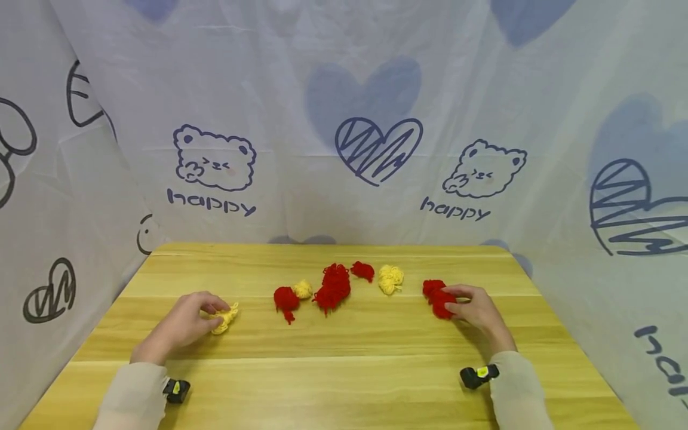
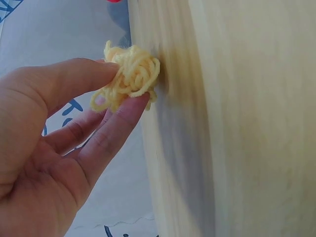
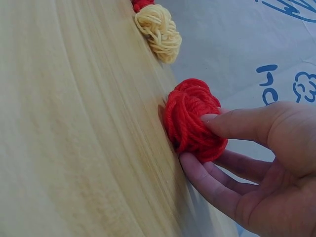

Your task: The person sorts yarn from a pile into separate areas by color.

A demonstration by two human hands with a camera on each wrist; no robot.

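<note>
Pinching a small yellow yarn bundle point(image 1: 226, 316) between thumb and fingertips, our left hand point(image 1: 180, 325) rests low on the wooden worktop point(image 1: 344, 370), toward its left side. Our right hand point(image 1: 478, 313) does the same on the right, thumb and fingers curled round a red yarn ball point(image 1: 438, 298), which touches the wood. Between the two hands lie a small red ball point(image 1: 285, 298) with a small yellow ball point(image 1: 303, 289) just beside it, a loose red tangle point(image 1: 333, 286), another red tuft point(image 1: 363, 270) and a larger yellow ball point(image 1: 390, 279). A printed bear-and-heart sheet point(image 1: 344, 149) walls the worktop in. We judge the grips should stay light and near the middle of each bundle, since the yellow one looks loosely wound and may shed loops, though the wrist view blurs its far side.
</note>
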